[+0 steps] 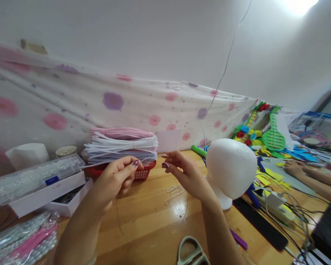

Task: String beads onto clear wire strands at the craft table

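Note:
My left hand (121, 176), raised above the wooden table (146, 217), pinches a thin thread or wire (147, 158) between thumb and fingertips. The strand stretches across toward my right hand (182, 170), whose thumb and fingers are bent close together around its other side. What lies between the right fingertips is too small to make out. Below my right hand, several bent wire pieces (174, 192) lie on the wood. Scissors (191, 252) show their handles at the bottom edge. A white foam head (231, 169) stands just right of my right hand.
Behind my left hand, pink and white strips (124, 145) sit on a red basket (142, 173). Bead boxes (41, 180) stand left. At right are a black phone (260, 224), a power strip (276, 209), cables, green paper crafts (274, 138) and another person's hands (295, 168).

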### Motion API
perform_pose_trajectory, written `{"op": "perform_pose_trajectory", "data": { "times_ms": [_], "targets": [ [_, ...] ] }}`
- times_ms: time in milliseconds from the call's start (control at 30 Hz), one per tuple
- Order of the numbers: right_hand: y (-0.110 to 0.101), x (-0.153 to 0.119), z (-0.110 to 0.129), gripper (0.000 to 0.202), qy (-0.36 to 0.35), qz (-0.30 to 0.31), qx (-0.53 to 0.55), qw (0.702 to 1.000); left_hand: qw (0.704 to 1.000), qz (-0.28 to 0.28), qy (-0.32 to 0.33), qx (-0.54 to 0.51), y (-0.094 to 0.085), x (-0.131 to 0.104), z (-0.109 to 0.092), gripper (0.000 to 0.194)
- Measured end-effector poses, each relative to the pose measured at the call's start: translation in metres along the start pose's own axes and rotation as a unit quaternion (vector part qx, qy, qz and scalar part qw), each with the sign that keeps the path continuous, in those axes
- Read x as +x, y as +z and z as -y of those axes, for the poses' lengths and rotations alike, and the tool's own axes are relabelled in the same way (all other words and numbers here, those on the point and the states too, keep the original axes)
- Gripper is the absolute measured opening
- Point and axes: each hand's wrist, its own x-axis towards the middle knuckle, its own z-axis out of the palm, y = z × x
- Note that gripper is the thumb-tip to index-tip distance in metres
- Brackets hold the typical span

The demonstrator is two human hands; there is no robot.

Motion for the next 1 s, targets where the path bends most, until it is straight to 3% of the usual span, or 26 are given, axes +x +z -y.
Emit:
{"op": "perform_pose_trajectory", "data": {
  "times_ms": [233, 400, 467, 567, 667, 800, 1000],
  "targets": [
    [-0.012, -0.005, 0.017, 0.029, -0.004, 0.049, 0.137, 0.989, 0.999, 0.036, -0.018, -0.011, -0.013, -0.006, -0.004, 0.039],
    [-0.016, -0.008, 0.019, 0.029, 0.029, 0.073, 0.143, 0.987, 0.999, 0.045, -0.022, 0.004, -0.016, -0.008, -0.004, 0.04],
    [-0.014, -0.01, 0.019, 0.03, 0.025, 0.057, 0.102, 0.993, 0.999, 0.039, -0.017, 0.005, -0.017, -0.008, -0.005, 0.039],
    [-0.011, -0.014, 0.022, 0.023, -0.004, -0.022, -0.046, 0.999, 1.0, 0.023, -0.016, 0.006, -0.017, -0.009, -0.007, 0.037],
    [-0.006, -0.016, 0.029, 0.017, -0.042, -0.107, -0.176, 0.978, 1.0, 0.008, -0.017, 0.002, -0.016, -0.01, -0.01, 0.037],
    [0.001, -0.015, 0.035, 0.015, -0.095, -0.191, -0.27, 0.939, 1.0, -0.011, -0.002, 0.017, -0.008, -0.015, -0.012, 0.038],
    [0.003, -0.008, 0.022, 0.019, -0.165, -0.194, -0.373, 0.892, 0.995, -0.009, 0.051, 0.08, 0.01, -0.015, -0.005, 0.032]
  ]
}}
